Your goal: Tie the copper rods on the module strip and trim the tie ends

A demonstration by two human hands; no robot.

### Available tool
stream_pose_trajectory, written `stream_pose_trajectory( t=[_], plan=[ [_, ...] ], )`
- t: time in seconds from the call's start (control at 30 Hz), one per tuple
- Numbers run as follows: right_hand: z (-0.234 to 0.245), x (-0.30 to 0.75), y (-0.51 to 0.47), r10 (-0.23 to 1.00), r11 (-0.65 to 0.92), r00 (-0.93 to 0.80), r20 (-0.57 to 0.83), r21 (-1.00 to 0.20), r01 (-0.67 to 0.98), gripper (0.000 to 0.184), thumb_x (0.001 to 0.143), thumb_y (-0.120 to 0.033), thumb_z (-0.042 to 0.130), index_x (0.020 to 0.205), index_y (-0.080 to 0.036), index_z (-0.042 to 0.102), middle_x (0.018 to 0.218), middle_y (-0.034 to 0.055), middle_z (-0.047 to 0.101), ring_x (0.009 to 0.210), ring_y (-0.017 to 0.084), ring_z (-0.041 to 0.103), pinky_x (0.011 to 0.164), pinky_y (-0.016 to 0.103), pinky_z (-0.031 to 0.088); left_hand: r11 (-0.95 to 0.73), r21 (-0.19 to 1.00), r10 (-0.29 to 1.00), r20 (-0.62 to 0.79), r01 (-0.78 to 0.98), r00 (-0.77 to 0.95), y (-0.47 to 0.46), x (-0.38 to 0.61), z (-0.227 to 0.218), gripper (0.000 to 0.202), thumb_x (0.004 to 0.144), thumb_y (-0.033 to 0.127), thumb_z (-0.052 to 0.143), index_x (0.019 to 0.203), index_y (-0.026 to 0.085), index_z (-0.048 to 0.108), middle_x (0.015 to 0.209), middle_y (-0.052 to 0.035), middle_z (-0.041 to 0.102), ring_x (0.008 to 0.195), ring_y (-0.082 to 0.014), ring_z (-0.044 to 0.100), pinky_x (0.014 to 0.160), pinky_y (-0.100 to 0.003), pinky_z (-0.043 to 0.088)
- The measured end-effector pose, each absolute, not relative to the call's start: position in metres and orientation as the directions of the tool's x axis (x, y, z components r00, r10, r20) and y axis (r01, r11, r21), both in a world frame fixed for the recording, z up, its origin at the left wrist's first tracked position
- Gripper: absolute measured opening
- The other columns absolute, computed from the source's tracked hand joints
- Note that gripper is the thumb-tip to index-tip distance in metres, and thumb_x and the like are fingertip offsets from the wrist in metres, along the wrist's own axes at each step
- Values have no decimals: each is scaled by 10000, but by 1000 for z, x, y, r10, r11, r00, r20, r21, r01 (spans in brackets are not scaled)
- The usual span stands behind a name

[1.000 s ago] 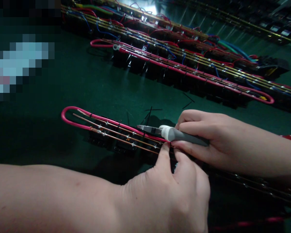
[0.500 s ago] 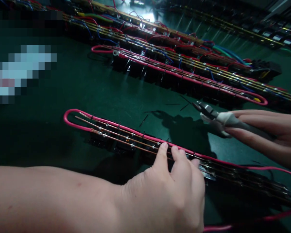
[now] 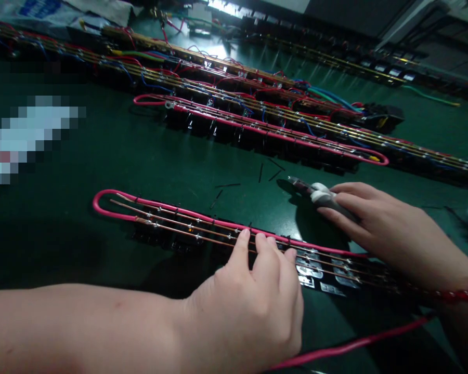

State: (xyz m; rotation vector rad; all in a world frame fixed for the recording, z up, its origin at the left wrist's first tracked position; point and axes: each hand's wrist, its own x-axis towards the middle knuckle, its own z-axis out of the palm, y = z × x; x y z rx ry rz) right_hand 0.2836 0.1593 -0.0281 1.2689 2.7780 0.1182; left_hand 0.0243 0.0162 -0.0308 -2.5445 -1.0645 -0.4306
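A long black strip (image 3: 152,236) with copper rods soldered along it lies on the green table. A thick pink wire (image 3: 203,213) runs down its far edge, bent in a loop at the left end and fastened with black cable ties (image 3: 250,227). My left hand (image 3: 261,291) grips the middle of the strip, fingertips over its far edge; the thumb is hidden. Beyond the strip, my right hand (image 3: 390,228) is closed around wire cutters (image 3: 320,196) with grey-white handles. Their jaws point left, apart from the strip, and whether they are open is unclear.
Several thin black offcuts (image 3: 228,185) lie near the cutters. A similar strip with a pink wire (image 3: 257,124) rests farther back, beside longer wired strips (image 3: 327,122). Pink wire (image 3: 359,344) trails along the front right. A pixelated pale patch (image 3: 27,135) is at left.
My right hand and the cutters have turned lower, beside more black offcuts on the table. My left hand keeps its grip on the strip. The view has shifted.
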Motion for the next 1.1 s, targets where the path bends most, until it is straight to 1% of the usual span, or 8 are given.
stream_pose_trajectory(
  t=[0.07, 0.17, 0.3, 0.43, 0.5, 0.63, 0.9, 1.1],
  plan=[
    [-31, 288, 159, 682, 731, -729, -50, 41, 681, 411, 1023, -486, 442, 1106, -174, 696, 1274, 172, 649, 1134, 335, 655, 891, 476, 564, -655, -182, 622, 422, 734, 660, 16, 25, -31, 366, 948, 139, 520, 1268, 35, 664, 1117, -168, 759, 1032, -325, 740, 862, -459, 666],
    [-23, 290, 140, 719, 694, -694, -27, 74, 716, 376, 1032, -443, 442, 1158, -139, 623, 1383, 229, 572, 1299, 372, 557, 1024, 547, 511, -663, -200, 623, 387, 721, 680, 15, 25, -29, 373, 945, 125, 519, 1274, 14, 655, 1123, -194, 753, 1042, -330, 739, 862, -441, 663],
    [-4, 271, 85, 610, 775, -764, 209, 41, 631, 177, 990, -290, 526, 1087, -155, 584, 1302, 222, 609, 1176, 339, 617, 929, 507, 541, -660, -223, 631, 353, 717, 691, 12, 24, -28, 375, 932, 112, 533, 1264, -19, 646, 1146, -236, 737, 1079, -359, 726, 869, -447, 658],
    [-1, 247, 45, 486, 869, -807, 336, -89, 486, 130, 875, -127, 607, 986, -191, 587, 941, 62, 719, 923, 223, 668, 873, 401, 531, -662, -228, 625, 357, 714, 694, 11, 24, -29, 356, 950, 125, 494, 1232, -18, 657, 1151, -264, 726, 1075, -364, 729, 849, -441, 658],
    [-6, 243, 42, 502, 852, -787, 360, -48, 521, 129, 890, -188, 612, 1019, -180, 607, 982, 89, 725, 940, 252, 668, 860, 422, 529, -658, -226, 626, 366, 718, 689, 11, 24, -29, 342, 947, 131, 494, 1204, -15, 667, 1152, -268, 725, 1070, -360, 732, 854, -436, 655],
    [-22, 251, 52, 612, 756, -706, 357, -1, 655, 443, 899, -397, 626, 1214, -87, 589, 1155, 199, 692, 1050, 349, 648, 872, 493, 531, -651, -216, 646, 344, 728, 681, 7, 26, -29, 353, 902, 165, 584, 1201, -9, 660, 1174, -263, 720, 1076, -356, 730, 893, -446, 642],
    [-41, 256, 53, 653, 748, -697, 296, -104, 656, 427, 914, -369, 628, 1227, -80, 605, 1094, 171, 722, 953, 319, 680, 798, 469, 548, -622, -49, 700, 413, 781, 583, 10, 22, -38, 343, 943, 213, 568, 1276, 154, 628, 1338, -131, 650, 1237, -288, 624, 1091, -509, 506],
    [-45, 260, 55, 630, 765, -690, 356, -129, 631, 425, 947, -365, 597, 1245, -63, 622, 1105, 175, 730, 963, 305, 686, 795, 460, 557, -768, 117, 627, 335, 630, 703, 21, 10, -47, 334, 934, 237, 596, 1265, 220, 641, 1372, -58, 628, 1329, -195, 533, 1196, -375, 398]
  ],
)
